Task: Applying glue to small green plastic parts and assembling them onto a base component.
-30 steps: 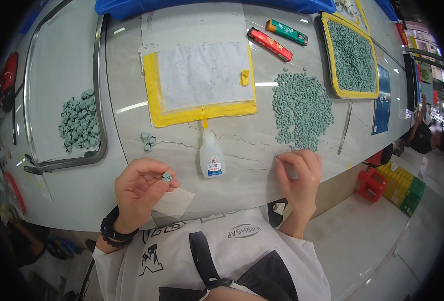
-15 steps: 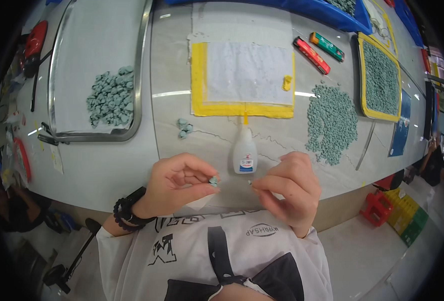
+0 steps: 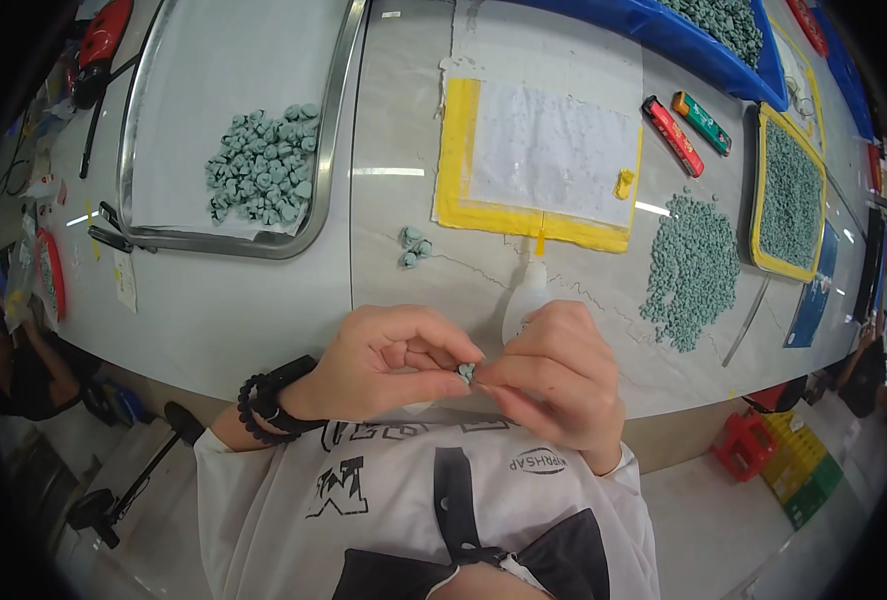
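Between thumb and fingertips, my left hand point(image 3: 388, 365) pinches a small grey-green flower-like piece point(image 3: 465, 371). My right hand point(image 3: 563, 375) is closed in a pinch right against that piece; whatever tiny thing sits in its fingertips is hidden now. Behind my right hand stands a white squeeze bottle point(image 3: 525, 297) with a yellow nozzle, partly covered by the fingers. Beyond my left hand a few similar grey-green pieces point(image 3: 415, 250) lie on the table. To the right is a spread pile of tiny grey-green bits point(image 3: 693, 270).
A metal tray point(image 3: 293, 243) at the left bears many larger grey-green pieces point(image 3: 268, 165). A yellow-edged white sheet point(image 3: 553, 150) lies ahead, with red point(image 3: 672, 136) and green point(image 3: 702, 124) cutters beside it. Farther right are a yellow-rimmed tray point(image 3: 760, 190) and a blue bin point(image 3: 653, 28).
My right hand has moved left, bringing its fingertips to the piece in my left hand and covering part of the bottle. The whole view has shifted slightly.
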The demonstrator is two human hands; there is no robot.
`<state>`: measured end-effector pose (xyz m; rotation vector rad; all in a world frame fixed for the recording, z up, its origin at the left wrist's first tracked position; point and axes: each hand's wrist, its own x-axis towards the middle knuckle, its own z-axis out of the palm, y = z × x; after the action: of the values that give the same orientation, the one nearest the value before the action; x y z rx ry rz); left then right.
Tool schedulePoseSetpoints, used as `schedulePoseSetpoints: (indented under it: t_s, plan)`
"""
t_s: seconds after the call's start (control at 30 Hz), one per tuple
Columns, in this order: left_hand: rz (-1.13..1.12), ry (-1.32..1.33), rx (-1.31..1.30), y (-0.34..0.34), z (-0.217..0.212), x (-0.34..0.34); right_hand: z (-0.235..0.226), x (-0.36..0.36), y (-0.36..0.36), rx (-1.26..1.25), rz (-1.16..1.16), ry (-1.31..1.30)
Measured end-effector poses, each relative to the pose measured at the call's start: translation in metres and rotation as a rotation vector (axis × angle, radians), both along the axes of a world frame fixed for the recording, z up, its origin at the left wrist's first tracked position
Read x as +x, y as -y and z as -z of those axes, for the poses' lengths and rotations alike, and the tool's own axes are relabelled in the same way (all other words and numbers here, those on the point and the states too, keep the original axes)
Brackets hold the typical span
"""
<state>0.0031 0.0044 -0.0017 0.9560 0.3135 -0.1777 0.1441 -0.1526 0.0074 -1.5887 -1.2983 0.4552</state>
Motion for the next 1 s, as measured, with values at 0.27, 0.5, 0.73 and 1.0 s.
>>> schedulePoseSetpoints:
  t_s: [0.27,0.5,0.73,1.0]
  plan:
    - [-0.014,-0.038,0.043,0.0010,0.0009,0.0002,0.0021,-0.0036,-0.0020,0.003,0.050,0.075]
    - [-0.062,-0.057,0.057,0.0027,0.0025,-0.0005,0.0070,-0.0083,-0.0019,0.017,0.074,0.158]
    - [-0.067,-0.052,-0.002,0.0009,0.0018,-0.0013,0.0042,-0.0043,-0.0007,0.022,0.081,0.090]
    - [-0.073,-0.010,0.095,0.0030,0.0024,-0.0024,0.0066,-0.0052,-0.0002,0.000,0.096,0.095]
